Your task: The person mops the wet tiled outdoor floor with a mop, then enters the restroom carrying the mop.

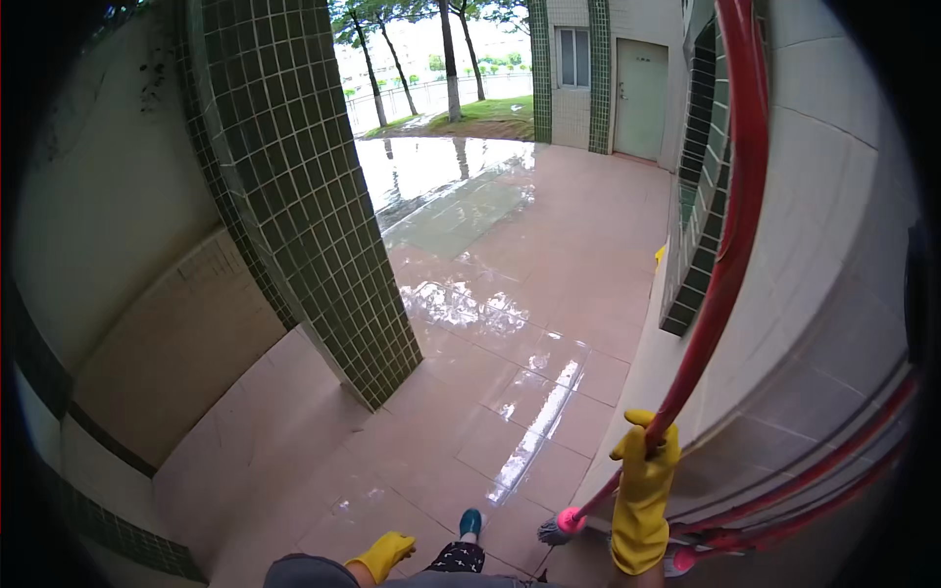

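Observation:
My right hand (644,500), in a yellow rubber glove, is closed around the red handle of a mop (701,338). The handle rises past the top edge at the right. Low down, its pink collar and grey strands (558,527) rest on the floor beside the wall. My left hand (385,557), gloved in yellow too, hangs near my leg at the bottom edge. Its fingers are loosely bent and slightly apart, with nothing seen in them.
More red handles (774,514) lie along the right wall, a pink collar (679,559) at one end. A green-tiled pillar (314,196) stands left. Wet, shiny pinkish floor tiles (490,392) stretch to a pale green door (640,98). A yellow object (660,257) shows beside the right wall.

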A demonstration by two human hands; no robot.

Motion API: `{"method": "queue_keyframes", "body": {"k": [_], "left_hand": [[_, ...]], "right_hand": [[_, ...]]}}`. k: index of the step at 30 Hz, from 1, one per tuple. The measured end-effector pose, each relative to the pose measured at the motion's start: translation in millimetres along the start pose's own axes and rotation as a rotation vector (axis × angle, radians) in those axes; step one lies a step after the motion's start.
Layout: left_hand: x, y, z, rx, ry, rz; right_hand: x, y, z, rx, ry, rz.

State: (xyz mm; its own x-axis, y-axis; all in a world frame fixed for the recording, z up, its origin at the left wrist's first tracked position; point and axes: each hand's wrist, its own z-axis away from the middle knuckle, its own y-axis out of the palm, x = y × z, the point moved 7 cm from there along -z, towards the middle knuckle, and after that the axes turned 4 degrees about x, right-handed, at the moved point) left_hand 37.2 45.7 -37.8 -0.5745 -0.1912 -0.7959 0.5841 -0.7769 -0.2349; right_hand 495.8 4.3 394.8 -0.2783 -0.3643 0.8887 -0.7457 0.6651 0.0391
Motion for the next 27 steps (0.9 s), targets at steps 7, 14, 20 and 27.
{"method": "queue_keyframes", "body": {"k": [7,14,20,27], "left_hand": [[9,-113,-58,-0.052,-0.372,0.236],[-24,-203,-163,-0.194,-0.427,0.329],[-80,-240,-253,-0.256,-0.445,0.391],[-174,-264,-397,0.02,-0.261,0.1]], "right_hand": [[-112,83,-91,-0.066,0.152,0.069],[-162,103,-191,-0.121,0.059,0.451],[-225,119,-258,-0.181,0.085,0.366],[-366,113,-373,-0.095,0.424,0.274]]}}
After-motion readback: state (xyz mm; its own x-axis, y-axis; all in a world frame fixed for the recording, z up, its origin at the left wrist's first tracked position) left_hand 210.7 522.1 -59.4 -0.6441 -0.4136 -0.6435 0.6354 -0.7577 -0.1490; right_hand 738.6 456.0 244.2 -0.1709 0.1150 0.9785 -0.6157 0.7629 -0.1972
